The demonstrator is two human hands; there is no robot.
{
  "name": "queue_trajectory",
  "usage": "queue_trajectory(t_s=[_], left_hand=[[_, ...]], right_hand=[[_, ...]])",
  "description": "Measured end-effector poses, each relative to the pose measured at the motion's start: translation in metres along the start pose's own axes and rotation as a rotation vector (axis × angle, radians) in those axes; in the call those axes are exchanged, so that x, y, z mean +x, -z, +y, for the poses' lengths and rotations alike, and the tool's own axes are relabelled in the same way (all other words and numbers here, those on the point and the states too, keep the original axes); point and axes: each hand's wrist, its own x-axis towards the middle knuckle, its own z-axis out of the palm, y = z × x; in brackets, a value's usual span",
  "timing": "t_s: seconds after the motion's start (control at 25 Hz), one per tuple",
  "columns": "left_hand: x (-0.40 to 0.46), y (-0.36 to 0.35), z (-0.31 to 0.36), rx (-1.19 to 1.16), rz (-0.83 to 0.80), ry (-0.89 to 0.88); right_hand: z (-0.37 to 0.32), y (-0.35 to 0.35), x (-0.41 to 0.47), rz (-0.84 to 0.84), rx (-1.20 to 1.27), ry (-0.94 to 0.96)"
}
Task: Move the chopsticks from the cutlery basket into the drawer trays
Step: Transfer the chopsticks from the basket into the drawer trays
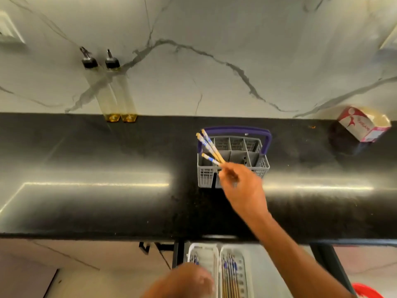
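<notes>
Chopsticks (209,148), three of them, are pinched by the right hand (240,186) over the cutlery basket (263,166), so the lifting step seems in hand, next carrying them to the drawer trays (217,250), where the blurred left hand (187,280) waits, its fingers' state impossible to tell.

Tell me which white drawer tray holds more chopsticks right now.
The right white tray, filled with a row of chopsticks; the left tray shows only a few.

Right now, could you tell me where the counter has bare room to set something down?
Bare black counter stretches between the oil bottles and the cutlery basket, and again between basket and carton. At the basket the right hand grips chopsticks.
</notes>
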Motion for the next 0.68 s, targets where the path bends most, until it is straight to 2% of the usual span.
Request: queue_trajectory(t_s=[0.04, 0.08, 0.16, 0.2, 0.24, 0.32, 0.4, 0.52, 0.68], left_hand=[[0.001, 0.035, 0.013, -0.089, 0.091, -0.034], [0.004, 0.066, 0.029, -0.188, 0.273, -0.036], [0.016, 0.128, 0.050, -0.477, 0.598, -0.051], [0.024, 0.145, 0.063, -0.607, 0.677, -0.047], [0.040, 0.153, 0.067, -0.688, 0.731, -0.027], [0.058, 0.168, 0.088, -0.706, 0.794, -0.040], [0.074, 0.175, 0.099, -0.702, 0.837, -0.052], [0.085, 0.177, 0.104, -0.640, 0.895, -0.044], [0.087, 0.180, 0.120, -0.641, 1.034, 0.020]], right_hand=[[-0.004, 0.007, 0.029, 0.028, 0.023, -0.002], [-0.006, 0.011, 0.054, 0.024, 0.029, -0.019], [-0.006, 0.012, 0.091, -0.056, -0.035, -0.066], [-0.005, 0.010, 0.104, -0.121, -0.102, -0.079], [-0.004, 0.007, 0.112, -0.196, -0.190, -0.084], [-0.005, 0.000, 0.120, -0.330, -0.355, -0.069], [-0.005, -0.005, 0.121, -0.402, -0.384, -0.067], [0.000, -0.006, 0.118, -0.405, -0.322, -0.046], [0.006, -0.004, 0.119, -0.308, -0.278, -0.014]])
